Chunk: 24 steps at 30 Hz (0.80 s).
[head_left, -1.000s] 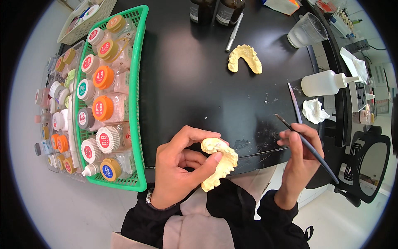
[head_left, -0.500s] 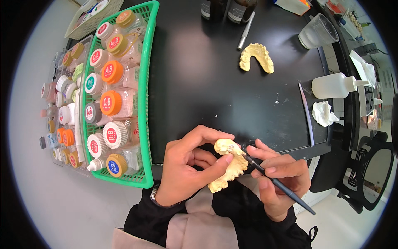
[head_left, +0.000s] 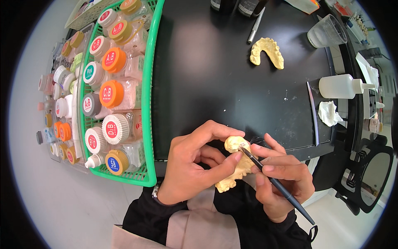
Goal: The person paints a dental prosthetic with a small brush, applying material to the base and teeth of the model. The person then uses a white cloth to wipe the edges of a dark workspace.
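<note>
My left hand (head_left: pixel 203 162) grips a pale yellow plaster dental model (head_left: pixel 234 172) between thumb and fingers, tilted above my lap near the table's front edge. Pinched like a pen in my right hand (head_left: pixel 286 178) is a slim dark brush (head_left: pixel 286 193). Its tip touches the rounded upper end of the model, close to my left thumb. Some of my right fingertips lie beside the model's right side. Farther off on the black table rests a second yellow dental model (head_left: pixel 267 50), horseshoe-shaped.
At left, a green basket (head_left: pixel 148 95) holds several capped jars. A metal-handled tool (head_left: pixel 256 25) and dark bottles (head_left: pixel 251 6) lie at the back. On the right are a clear cup (head_left: pixel 327 32), a white squeeze bottle (head_left: pixel 338 86), crumpled tissue (head_left: pixel 329 113) and a thin purple stick (head_left: pixel 312 114).
The brush tip has moved slightly up and left over the rounded end of the held model. The table objects have shifted a little in the picture as the view moved.
</note>
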Available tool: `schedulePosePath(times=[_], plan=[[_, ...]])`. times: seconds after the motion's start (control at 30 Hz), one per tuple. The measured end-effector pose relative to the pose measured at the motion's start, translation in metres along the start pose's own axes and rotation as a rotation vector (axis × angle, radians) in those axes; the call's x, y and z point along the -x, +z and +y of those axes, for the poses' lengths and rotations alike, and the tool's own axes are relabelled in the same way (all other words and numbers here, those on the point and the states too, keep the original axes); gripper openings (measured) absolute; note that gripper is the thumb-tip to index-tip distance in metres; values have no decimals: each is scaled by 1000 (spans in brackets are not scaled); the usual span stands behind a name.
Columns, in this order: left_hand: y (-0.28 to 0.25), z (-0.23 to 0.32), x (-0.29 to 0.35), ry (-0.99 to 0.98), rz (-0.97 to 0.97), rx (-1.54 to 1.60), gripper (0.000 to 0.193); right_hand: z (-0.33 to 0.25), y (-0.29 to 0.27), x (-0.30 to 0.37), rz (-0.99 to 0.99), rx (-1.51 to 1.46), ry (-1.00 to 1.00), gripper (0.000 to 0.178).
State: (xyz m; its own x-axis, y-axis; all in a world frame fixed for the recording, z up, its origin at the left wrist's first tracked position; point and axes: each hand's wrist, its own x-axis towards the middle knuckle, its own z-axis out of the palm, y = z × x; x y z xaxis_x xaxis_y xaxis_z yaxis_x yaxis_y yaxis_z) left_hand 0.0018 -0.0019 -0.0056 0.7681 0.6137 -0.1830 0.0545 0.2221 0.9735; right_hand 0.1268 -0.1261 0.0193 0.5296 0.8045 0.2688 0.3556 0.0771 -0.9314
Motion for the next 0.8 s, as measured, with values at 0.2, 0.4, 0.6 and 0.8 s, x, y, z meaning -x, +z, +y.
schedulePosePath(times=[0.2, 0.4, 0.6, 0.8], plan=[[0, 0, 2, 1, 33, 11, 27, 1, 1, -1, -26, 8, -6, 29], [0, 1, 2, -8, 14, 4, 27, 1, -1, 0, -25, -2, -27, 28], [0, 2, 2, -16, 26, 16, 27, 2, -1, -1, -31, -8, -36, 27], [0, 3, 2, -17, 25, 11, 27, 1, -3, -3, -45, 11, -29, 27]])
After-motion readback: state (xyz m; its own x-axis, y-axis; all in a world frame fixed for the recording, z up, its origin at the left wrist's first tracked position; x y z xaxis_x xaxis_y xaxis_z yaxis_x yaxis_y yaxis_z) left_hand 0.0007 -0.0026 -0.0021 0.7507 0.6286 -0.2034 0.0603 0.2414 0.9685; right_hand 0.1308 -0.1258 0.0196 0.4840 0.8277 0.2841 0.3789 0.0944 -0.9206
